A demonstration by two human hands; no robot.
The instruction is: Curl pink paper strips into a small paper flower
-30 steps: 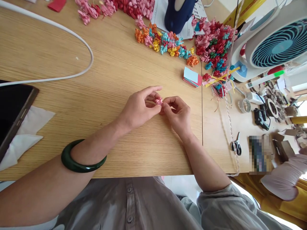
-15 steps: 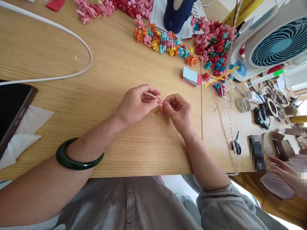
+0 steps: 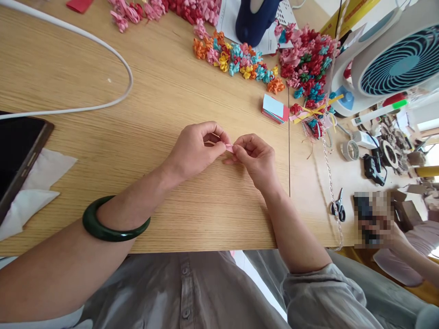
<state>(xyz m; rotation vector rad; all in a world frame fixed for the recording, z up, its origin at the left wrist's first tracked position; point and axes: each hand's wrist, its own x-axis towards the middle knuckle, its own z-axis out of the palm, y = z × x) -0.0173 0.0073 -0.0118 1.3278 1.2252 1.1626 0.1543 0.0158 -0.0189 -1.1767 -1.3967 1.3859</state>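
Between my hands, above the wooden table [image 3: 192, 205], is a small pink paper piece [image 3: 229, 147]. My left hand [image 3: 196, 148] pinches its left end between thumb and fingertips. From the other side my right hand [image 3: 255, 157] grips the same piece, thumb against the curled index finger. Most of the piece is hidden by the fingertips, so its exact shape is hard to make out. A dark green bangle [image 3: 116, 234] circles my left forearm. Beyond my right hand lies a small stack of coloured paper [image 3: 273, 107].
Curled paper flowers [image 3: 240, 61] lie along the back near a navy object [image 3: 253, 23]. A fan [image 3: 401, 64], scissors [image 3: 339, 209] and a hanging twisted cord [image 3: 327, 164] are right; a tablet [image 3: 20, 155] and white cable [image 3: 116, 57] left. Another person's hand [image 3: 380, 228] is lower right.
My left fingertips have closed more tightly over the pink piece, and less of it shows. The other person's hand has moved left onto a dark, blurred object.
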